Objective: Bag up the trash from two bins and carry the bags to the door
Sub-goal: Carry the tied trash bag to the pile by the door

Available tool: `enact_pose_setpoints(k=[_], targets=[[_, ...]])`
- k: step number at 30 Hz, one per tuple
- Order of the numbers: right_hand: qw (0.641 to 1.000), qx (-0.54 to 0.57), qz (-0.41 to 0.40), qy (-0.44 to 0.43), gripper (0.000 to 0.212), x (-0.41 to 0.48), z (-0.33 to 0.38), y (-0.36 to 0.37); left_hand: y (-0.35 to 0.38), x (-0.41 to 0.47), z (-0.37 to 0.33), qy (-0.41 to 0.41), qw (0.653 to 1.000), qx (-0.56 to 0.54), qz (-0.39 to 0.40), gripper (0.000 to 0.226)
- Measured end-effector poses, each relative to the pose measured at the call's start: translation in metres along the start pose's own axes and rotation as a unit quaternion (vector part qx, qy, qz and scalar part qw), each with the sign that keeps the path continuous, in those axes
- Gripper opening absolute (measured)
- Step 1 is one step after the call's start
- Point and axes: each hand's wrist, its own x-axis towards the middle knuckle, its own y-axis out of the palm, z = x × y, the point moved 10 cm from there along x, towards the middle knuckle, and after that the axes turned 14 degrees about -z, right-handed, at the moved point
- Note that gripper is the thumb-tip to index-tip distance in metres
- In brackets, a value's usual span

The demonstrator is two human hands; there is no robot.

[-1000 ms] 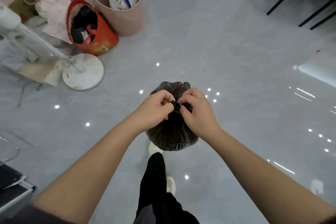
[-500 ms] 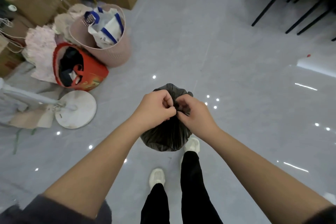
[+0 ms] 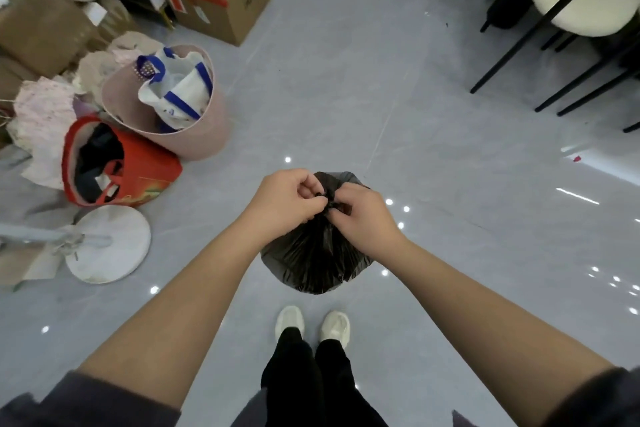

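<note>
Both hands pinch the gathered neck of the black bag [image 3: 315, 260]; the left hand [image 3: 287, 199] curls its fingers on the neck from the left, the right hand [image 3: 367, 215] grips it from the right, knuckles close together over the twist [image 3: 330, 201]. The bag bulges full beneath them, just ahead of the white shoes [image 3: 290, 321], over the grey floor [image 3: 346, 97]; whether its bottom touches the floor cannot be told. Well apart to the left stands a pink bin [image 3: 207, 128] holding a white-and-blue tote [image 3: 180, 94]; a red bag [image 3: 152, 170] lies tipped against it; a round white fan base [image 3: 107, 243] sits just beside that. Boxes [image 3: 225, 7] stand behind; a cream chair [image 3: 568, 0] is far right.
</note>
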Motion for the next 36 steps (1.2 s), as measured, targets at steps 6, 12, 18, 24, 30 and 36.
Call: enact_pose_setpoints(k=[6, 12, 18, 24, 30, 36], targets=[[0.999, -0.005, -0.030, 0.032, 0.028, 0.073, -0.031, -0.040, 0.027, 0.075, -0.046, -0.003, 0.999, -0.042, 0.030, 0.011], [0.995, -0.042, -0.060, 0.064, 0.037, 0.159, -0.060, -0.069, 0.053, 0.163, -0.084, -0.021, 0.997, 0.003, 0.069, 0.007], [0.992, -0.040, -0.076, 0.093, 0.015, 0.239, -0.088, -0.092, 0.074, 0.242, -0.134, -0.009, 0.994, 0.011, 0.108, 0.008], [0.992, -0.019, -0.087, 0.091, 0.010, 0.319, -0.121, -0.122, 0.100, 0.315, -0.182, 0.012, 0.991, 0.021, 0.128, 0.009], [0.994, -0.015, -0.048, 0.101, 0.009, 0.424, -0.169, -0.158, 0.135, 0.410, -0.244, 0.018, 0.996, 0.044, 0.079, 0.012], [0.993, -0.001, -0.062, 0.105, 0.033, 0.522, -0.193, -0.211, 0.155, 0.498, -0.320, 0.078, 0.994, 0.068, 0.042, 0.010]])
